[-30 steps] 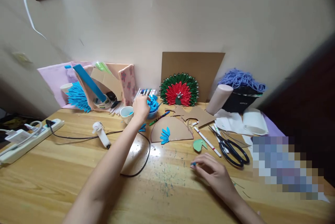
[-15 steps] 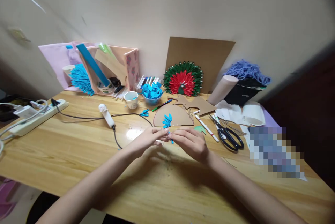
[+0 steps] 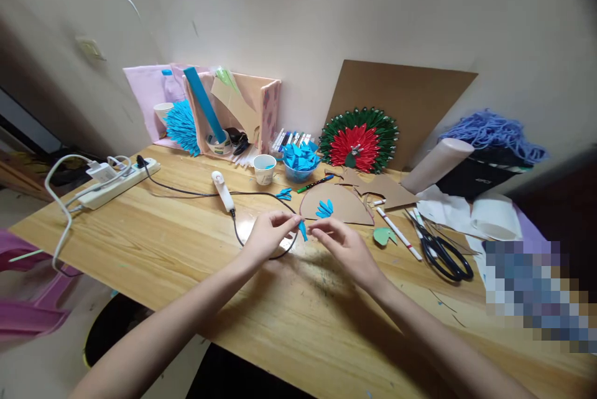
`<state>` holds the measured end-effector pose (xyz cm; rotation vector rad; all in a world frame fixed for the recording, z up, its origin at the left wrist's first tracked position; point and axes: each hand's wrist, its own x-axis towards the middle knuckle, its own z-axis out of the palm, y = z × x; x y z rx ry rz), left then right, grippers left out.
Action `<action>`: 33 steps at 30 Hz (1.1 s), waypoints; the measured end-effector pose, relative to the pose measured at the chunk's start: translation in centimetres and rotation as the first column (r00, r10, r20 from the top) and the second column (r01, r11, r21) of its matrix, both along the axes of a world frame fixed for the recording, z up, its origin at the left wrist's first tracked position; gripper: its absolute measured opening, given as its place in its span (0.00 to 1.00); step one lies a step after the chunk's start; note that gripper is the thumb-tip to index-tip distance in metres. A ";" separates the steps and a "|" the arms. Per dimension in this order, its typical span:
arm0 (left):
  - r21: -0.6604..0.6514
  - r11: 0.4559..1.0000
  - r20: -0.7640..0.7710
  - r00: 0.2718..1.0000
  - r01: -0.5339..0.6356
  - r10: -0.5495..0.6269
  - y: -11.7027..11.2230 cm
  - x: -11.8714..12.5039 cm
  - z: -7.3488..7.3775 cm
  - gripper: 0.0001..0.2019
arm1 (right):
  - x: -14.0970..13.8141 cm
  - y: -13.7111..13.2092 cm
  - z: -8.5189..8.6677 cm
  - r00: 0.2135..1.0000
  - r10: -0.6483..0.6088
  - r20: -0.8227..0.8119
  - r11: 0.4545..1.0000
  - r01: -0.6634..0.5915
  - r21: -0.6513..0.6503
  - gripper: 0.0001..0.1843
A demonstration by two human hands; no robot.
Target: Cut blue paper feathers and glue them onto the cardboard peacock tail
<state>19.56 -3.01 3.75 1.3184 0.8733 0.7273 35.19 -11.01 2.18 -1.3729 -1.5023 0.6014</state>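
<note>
A small folded blue petal (image 3: 303,231) is pinched between the thumb and fingers of my left hand (image 3: 268,237). The petal points downward above the wooden table. Just to its right, my right hand (image 3: 342,248) has its thumb and fingers slightly apart, with nothing visible in them. Behind my hands lies a half-round cardboard piece (image 3: 352,205) with several blue petals (image 3: 324,208) fanned out near its lower left. A few more blue petals (image 3: 284,194) lie left of the cardboard. A green cut-out shape (image 3: 383,237) is right of my right hand.
A white corded tool (image 3: 222,192), probably a glue gun, lies left, its black cable looping near my left hand. Black scissors (image 3: 445,253) and a white marker (image 3: 400,235) are at right. Behind stand a bowl of blue pieces (image 3: 301,160), a paper cup (image 3: 264,170) and a red-green peacock craft (image 3: 358,141).
My hands have moved apart, showing the blue petal in my left fingers. The camera view has turned left, so the table's things appear shifted right.
</note>
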 end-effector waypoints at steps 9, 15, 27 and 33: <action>0.099 0.993 0.017 0.998 -0.062 0.061 0.2 -0.8 -0.6 0.14 | -2.0 1.5 0.0 0.924 0.057 -0.379 0.953 -0.163 -0.256 0.16; 0.043 0.995 0.022 0.996 -0.087 0.086 0.2 -1.7 0.0 0.13 | -2.2 1.7 -0.1 0.930 0.073 -0.361 0.953 -0.172 -0.249 0.16; 0.032 0.996 0.003 0.996 -0.087 0.087 0.6 -2.8 0.0 0.15 | -1.9 1.1 0.8 0.998 0.042 -0.043 0.983 -0.049 -0.176 0.12; 0.078 0.997 -0.003 1.000 -0.011 0.011 0.4 -3.1 -0.2 0.14 | -1.6 0.9 0.7 0.978 0.039 0.204 0.999 -0.035 -0.024 0.09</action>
